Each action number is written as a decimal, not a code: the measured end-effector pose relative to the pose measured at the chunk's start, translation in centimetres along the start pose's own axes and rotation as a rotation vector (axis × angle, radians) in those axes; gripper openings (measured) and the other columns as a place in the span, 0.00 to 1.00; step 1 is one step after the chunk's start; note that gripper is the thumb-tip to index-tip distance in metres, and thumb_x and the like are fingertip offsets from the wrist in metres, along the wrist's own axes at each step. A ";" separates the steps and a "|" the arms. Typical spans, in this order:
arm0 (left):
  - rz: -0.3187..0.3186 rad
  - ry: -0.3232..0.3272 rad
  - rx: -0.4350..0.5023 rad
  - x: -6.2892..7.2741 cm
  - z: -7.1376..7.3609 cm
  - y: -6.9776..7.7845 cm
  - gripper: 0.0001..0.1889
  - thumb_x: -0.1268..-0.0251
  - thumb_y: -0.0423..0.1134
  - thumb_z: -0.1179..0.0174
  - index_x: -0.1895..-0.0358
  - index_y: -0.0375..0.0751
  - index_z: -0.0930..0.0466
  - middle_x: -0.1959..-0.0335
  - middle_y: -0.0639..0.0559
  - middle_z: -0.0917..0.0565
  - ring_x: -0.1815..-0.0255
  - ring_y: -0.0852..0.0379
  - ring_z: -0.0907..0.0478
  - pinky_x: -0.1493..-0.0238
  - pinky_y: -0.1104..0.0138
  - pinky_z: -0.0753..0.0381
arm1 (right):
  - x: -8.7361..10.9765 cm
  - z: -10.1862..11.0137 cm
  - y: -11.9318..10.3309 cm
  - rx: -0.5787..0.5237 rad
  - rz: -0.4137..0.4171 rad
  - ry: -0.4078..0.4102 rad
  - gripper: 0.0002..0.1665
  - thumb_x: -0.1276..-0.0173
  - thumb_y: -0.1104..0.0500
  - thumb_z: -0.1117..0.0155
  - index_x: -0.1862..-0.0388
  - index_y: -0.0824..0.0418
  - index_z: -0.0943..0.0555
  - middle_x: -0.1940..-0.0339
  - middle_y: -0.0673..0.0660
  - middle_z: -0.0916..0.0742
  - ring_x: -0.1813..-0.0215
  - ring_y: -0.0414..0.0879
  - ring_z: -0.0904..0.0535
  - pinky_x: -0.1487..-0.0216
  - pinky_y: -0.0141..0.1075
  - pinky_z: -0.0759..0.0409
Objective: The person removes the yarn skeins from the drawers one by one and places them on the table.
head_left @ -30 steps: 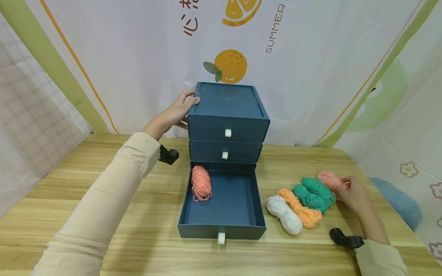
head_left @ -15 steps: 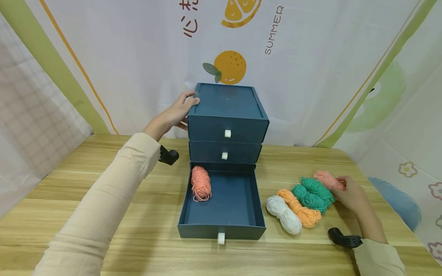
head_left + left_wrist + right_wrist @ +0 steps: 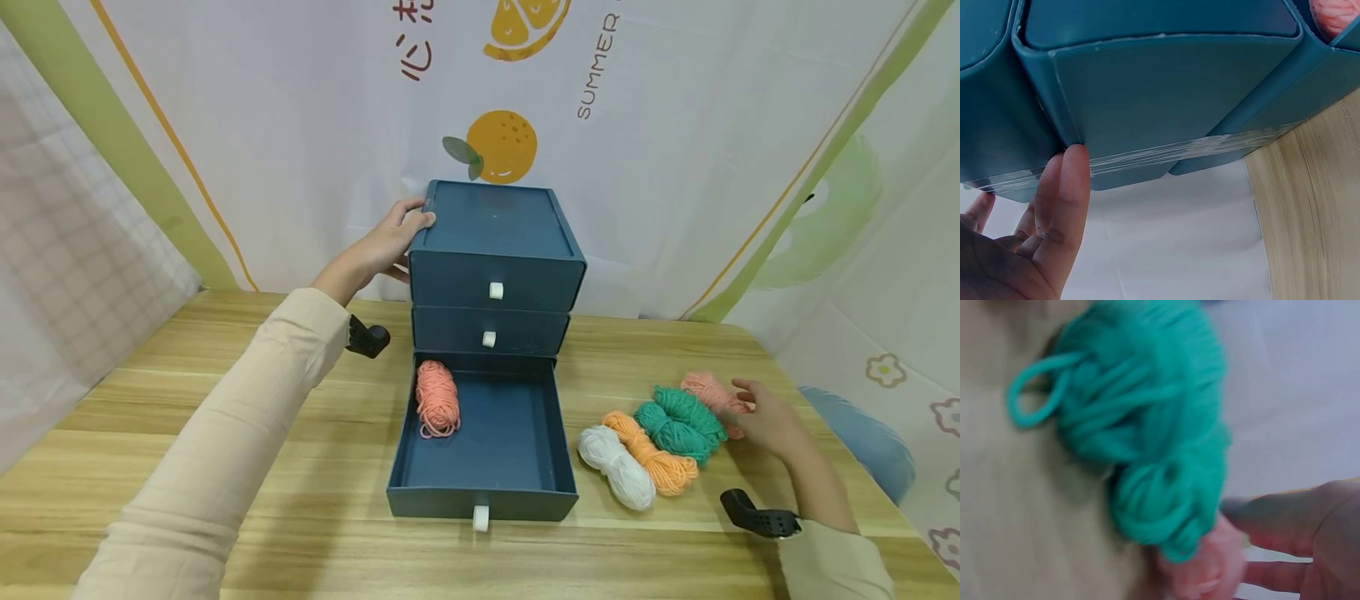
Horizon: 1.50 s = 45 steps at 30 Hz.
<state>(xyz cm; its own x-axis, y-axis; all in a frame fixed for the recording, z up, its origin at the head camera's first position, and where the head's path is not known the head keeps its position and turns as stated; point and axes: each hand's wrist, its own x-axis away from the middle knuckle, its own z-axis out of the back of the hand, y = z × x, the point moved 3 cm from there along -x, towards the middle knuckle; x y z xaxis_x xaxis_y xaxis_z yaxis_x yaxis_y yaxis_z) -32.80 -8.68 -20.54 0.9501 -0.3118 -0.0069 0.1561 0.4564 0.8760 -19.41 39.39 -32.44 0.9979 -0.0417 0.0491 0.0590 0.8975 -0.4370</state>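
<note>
In the head view my left hand [image 3: 381, 243] rests against the left side of a dark blue drawer cabinet [image 3: 491, 221], thumb on the top edge. The left wrist view shows its fingertips touching the cabinet's side [image 3: 1135, 106]. At the right, my right hand [image 3: 767, 418] is beside a pink yarn skein [image 3: 705, 390], its fingers extended and loosely parted. A teal yarn skein [image 3: 1141, 394] fills much of the blurred right wrist view, with the pink one partly behind it. Another pink skein [image 3: 437, 398] lies in the left of the pulled-out bottom drawer [image 3: 483, 502].
Orange [image 3: 651, 454] and white [image 3: 617, 467] yarn skeins lie beside the teal one, right of the open drawer. The upper two drawers, with white knobs, are closed. A printed curtain [image 3: 315, 125] hangs behind the wooden table [image 3: 315, 500].
The right hand had the pink skein in its fingers, set it slightly left against the teal one, and has let go, drawing a little right. The left hand stays put.
</note>
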 end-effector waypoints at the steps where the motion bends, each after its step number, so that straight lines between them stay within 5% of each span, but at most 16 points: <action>1: 0.001 0.000 0.003 0.0 0.0 0.0 0.35 0.30 0.60 0.66 0.26 0.58 0.67 0.32 0.37 0.39 0.54 0.39 0.21 0.61 0.58 0.21 | 0.1 0.2 -0.3 0.006 0.014 0.003 0.37 0.29 0.55 0.50 0.34 0.81 0.47 0.41 0.85 0.35 0.44 0.80 0.37 0.52 0.62 0.30; 9: 0.006 -0.005 -0.001 0.0 0.0 0.1 0.35 0.30 0.60 0.66 0.26 0.58 0.68 0.31 0.37 0.40 0.54 0.40 0.21 0.57 0.56 0.21 | 0.9 1.3 -4.1 0.055 0.097 0.035 0.38 0.26 0.48 0.55 0.32 0.76 0.45 0.39 0.83 0.35 0.43 0.80 0.39 0.54 0.65 0.31; 12: 0.008 -0.005 -0.001 0.0 0.0 0.1 0.35 0.30 0.60 0.66 0.26 0.59 0.68 0.31 0.37 0.41 0.53 0.39 0.21 0.57 0.56 0.21 | 1.4 1.4 -6.2 0.028 0.123 0.044 0.38 0.26 0.46 0.54 0.30 0.72 0.44 0.46 0.80 0.27 0.47 0.77 0.32 0.58 0.61 0.27; 16: 0.012 -0.005 0.000 0.1 -0.1 0.2 0.35 0.30 0.61 0.66 0.26 0.59 0.68 0.31 0.37 0.41 0.53 0.39 0.21 0.57 0.56 0.21 | 2.1 1.2 -9.3 0.009 0.172 0.062 0.37 0.27 0.46 0.51 0.30 0.70 0.42 0.42 0.77 0.27 0.42 0.75 0.34 0.51 0.63 0.30; 18: 0.011 -0.006 -0.001 0.1 -0.1 0.3 0.35 0.30 0.60 0.66 0.26 0.59 0.68 0.31 0.38 0.40 0.54 0.40 0.20 0.57 0.56 0.21 | 2.4 0.9 -11.0 0.018 0.208 0.069 0.36 0.28 0.47 0.50 0.31 0.70 0.41 0.34 0.76 0.35 0.35 0.75 0.43 0.45 0.68 0.39; 25: 0.007 -0.001 -0.001 0.2 -0.1 0.4 0.34 0.30 0.60 0.66 0.26 0.59 0.68 0.32 0.38 0.38 0.55 0.41 0.20 0.57 0.56 0.21 | 3.8 -1.1 -17.2 0.035 0.376 0.092 0.28 0.30 0.54 0.44 0.34 0.63 0.33 0.35 0.67 0.29 0.34 0.67 0.38 0.40 0.63 0.38; 32: 0.006 -0.002 0.002 0.2 -0.1 0.4 0.34 0.29 0.60 0.66 0.26 0.58 0.67 0.33 0.38 0.37 0.56 0.41 0.20 0.58 0.56 0.21 | 4.3 -3.6 -21.8 -0.006 0.491 0.024 0.26 0.31 0.54 0.43 0.36 0.58 0.31 0.36 0.61 0.26 0.34 0.61 0.35 0.39 0.59 0.35; 45: 0.010 -0.001 0.009 0.3 0.0 0.3 0.34 0.30 0.60 0.66 0.26 0.59 0.67 0.33 0.39 0.38 0.53 0.39 0.21 0.58 0.56 0.21 | 3.1 -7.7 -27.1 0.030 0.464 -0.244 0.28 0.31 0.50 0.44 0.32 0.51 0.33 0.33 0.58 0.28 0.31 0.59 0.37 0.36 0.55 0.36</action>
<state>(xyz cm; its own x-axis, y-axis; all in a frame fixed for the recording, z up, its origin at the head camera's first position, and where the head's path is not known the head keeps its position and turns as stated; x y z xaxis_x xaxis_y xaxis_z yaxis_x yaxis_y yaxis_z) -32.43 -8.62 -20.28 0.9514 -0.3079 0.0025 0.1440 0.4522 0.8802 -17.76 11.55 -27.36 0.8837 0.4635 0.0656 -0.3922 0.8095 -0.4369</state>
